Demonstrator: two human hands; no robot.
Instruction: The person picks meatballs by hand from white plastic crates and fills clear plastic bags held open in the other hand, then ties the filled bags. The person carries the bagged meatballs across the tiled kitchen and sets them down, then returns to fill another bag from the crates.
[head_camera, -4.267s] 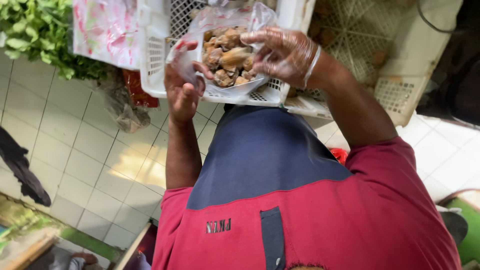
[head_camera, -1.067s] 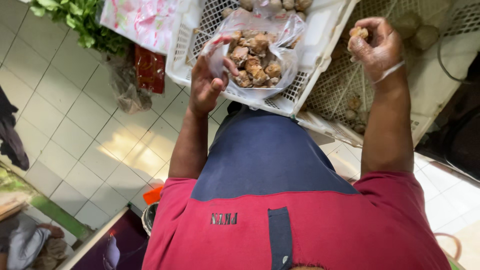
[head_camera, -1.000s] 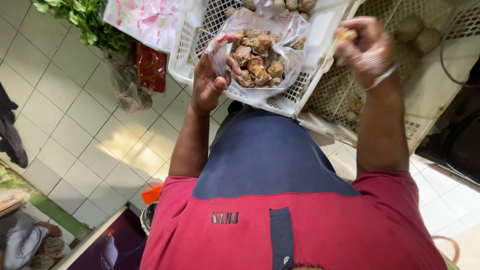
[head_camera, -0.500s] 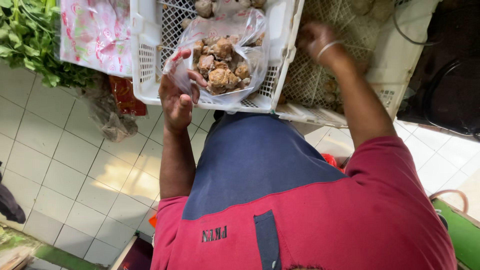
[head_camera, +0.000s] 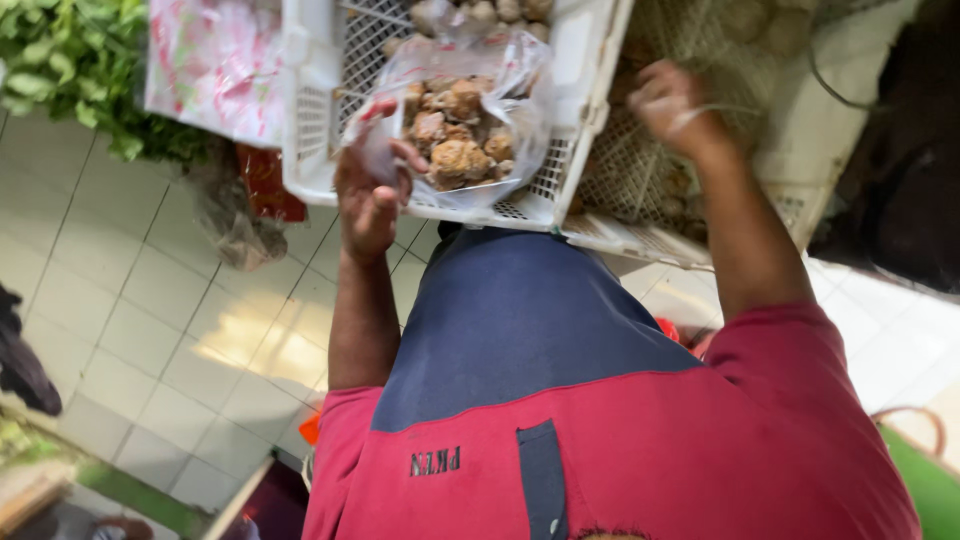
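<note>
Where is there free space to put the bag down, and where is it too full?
Free: the bare mesh floor of the white crate, between its left wall and the clear bag held by the left hand. Crowded: the crate's far end, full of brown roots. The right hand reaches over the neighbouring beige crate.

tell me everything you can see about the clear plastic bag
The clear plastic bag is thin, crinkled and glossy, open at the top and sagging with knobbly brown root pieces, likely ginger. It rests against the white slatted crate. The left hand pinches its left edge, holding the mouth open; the right hand is apart from it.
</note>
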